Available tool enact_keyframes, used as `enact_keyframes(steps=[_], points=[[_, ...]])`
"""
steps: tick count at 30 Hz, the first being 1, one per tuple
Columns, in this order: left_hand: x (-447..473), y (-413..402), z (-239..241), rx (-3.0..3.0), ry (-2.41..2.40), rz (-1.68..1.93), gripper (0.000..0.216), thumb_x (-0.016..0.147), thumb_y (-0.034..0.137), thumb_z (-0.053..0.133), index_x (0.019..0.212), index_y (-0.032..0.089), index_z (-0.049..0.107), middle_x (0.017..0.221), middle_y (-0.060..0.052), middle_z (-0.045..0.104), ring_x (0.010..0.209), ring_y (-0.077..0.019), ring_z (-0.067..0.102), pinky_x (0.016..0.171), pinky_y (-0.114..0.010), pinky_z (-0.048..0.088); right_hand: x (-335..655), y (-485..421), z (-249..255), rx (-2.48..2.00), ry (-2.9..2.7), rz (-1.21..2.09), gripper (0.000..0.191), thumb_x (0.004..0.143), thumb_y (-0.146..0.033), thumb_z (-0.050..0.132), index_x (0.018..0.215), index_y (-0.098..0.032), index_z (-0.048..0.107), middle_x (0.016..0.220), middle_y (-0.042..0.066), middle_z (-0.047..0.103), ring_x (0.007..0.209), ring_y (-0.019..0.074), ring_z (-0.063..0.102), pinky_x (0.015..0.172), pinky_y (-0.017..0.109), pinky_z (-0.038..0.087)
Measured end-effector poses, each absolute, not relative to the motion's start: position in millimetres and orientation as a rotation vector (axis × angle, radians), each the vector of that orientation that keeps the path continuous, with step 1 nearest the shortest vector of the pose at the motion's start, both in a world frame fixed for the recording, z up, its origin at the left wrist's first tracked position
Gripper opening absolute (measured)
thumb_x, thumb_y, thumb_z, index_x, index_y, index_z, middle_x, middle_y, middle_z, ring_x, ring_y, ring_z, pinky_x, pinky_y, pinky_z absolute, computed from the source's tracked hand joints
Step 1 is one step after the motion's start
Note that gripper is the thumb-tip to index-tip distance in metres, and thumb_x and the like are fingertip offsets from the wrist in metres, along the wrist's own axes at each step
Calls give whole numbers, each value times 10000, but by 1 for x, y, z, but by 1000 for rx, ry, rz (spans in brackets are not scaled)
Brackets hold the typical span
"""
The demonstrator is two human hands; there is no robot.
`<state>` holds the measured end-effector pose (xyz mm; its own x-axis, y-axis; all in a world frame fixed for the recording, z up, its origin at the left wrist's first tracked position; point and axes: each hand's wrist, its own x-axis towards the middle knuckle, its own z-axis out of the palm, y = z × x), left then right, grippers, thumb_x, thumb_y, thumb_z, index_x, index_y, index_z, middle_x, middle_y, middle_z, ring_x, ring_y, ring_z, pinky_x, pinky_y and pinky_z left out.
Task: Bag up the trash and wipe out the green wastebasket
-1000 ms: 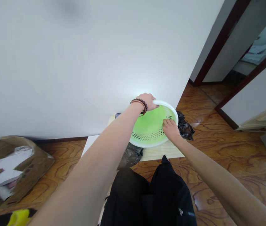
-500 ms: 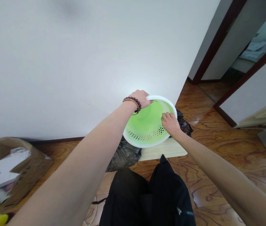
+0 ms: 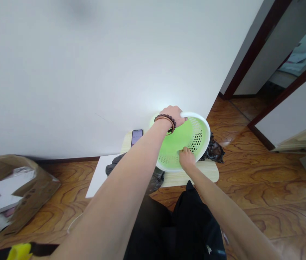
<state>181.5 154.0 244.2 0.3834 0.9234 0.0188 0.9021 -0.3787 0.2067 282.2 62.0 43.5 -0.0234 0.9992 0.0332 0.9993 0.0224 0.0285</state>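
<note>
A round plastic basket [image 3: 178, 139] with a green inside, a white rim and rows of holes is tilted, its open side towards me. My left hand [image 3: 173, 115], with a beaded bracelet and a bangle at the wrist, is closed on the rim at the top. Inside the basket, near the lower wall, my right hand [image 3: 187, 159] is curled closed. Whatever it may hold is too small or hidden to make out. Below the basket is a pale wooden board [image 3: 204, 171], with a black plastic bag [image 3: 215, 150] sticking out on the right.
A phone [image 3: 136, 136] lies by the wall [image 3: 88, 72], left of the basket. At far left an open cardboard box [image 3: 37, 180] holds papers and packaging. A white sheet [image 3: 98, 173] lies on the left. A doorway opens at upper right above the wooden floor [image 3: 250, 162].
The basket and my left hand have shifted slightly right in view. My right hand has moved from the basket's right side down to its lower wall. The phone and white sheet have come into sight.
</note>
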Motion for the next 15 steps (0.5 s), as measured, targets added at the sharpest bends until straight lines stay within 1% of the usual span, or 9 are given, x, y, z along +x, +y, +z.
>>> enact_keyframes(steps=[3, 5, 8, 12, 15], points=[[178, 153, 245, 2481, 1655, 219, 482, 709, 592, 486, 1010, 258, 661, 936, -78, 659, 834, -222, 599, 721, -316, 463, 256, 53, 38, -2081, -2276, 145, 349, 809, -69, 411, 1083, -149, 611, 1030, 137, 527, 963, 223, 491, 747, 296, 406], [174, 153, 246, 2473, 1668, 221, 475, 710, 585, 490, 1009, 259, 663, 924, -76, 657, 821, -217, 597, 708, -312, 461, 253, 54, 43, -1927, -2395, 185, 369, 810, -68, 413, 1114, -171, 594, 1028, 117, 534, 959, 207, 488, 770, 286, 396], [169, 153, 247, 2460, 1674, 209, 452, 718, 570, 488, 1008, 272, 663, 916, -63, 654, 810, -207, 595, 708, -304, 456, 275, 66, 60, -1763, -2564, 15, 328, 846, -79, 374, 1056, -139, 618, 993, 129, 551, 951, 225, 473, 794, 317, 373], [169, 155, 247, 2480, 1666, 199, 434, 716, 565, 490, 984, 276, 672, 894, -52, 656, 816, -204, 595, 721, -294, 452, 323, 87, 82, -1762, -2551, -343, 307, 861, -95, 355, 950, -77, 649, 970, 172, 559, 977, 278, 436, 835, 389, 324], [172, 156, 246, 2501, 1643, 203, 447, 713, 565, 492, 987, 262, 674, 887, -58, 659, 834, -209, 593, 730, -293, 453, 334, 87, 77, -1866, -2492, -367, 303, 851, -91, 366, 928, -66, 658, 962, 184, 561, 977, 288, 430, 837, 393, 314]])
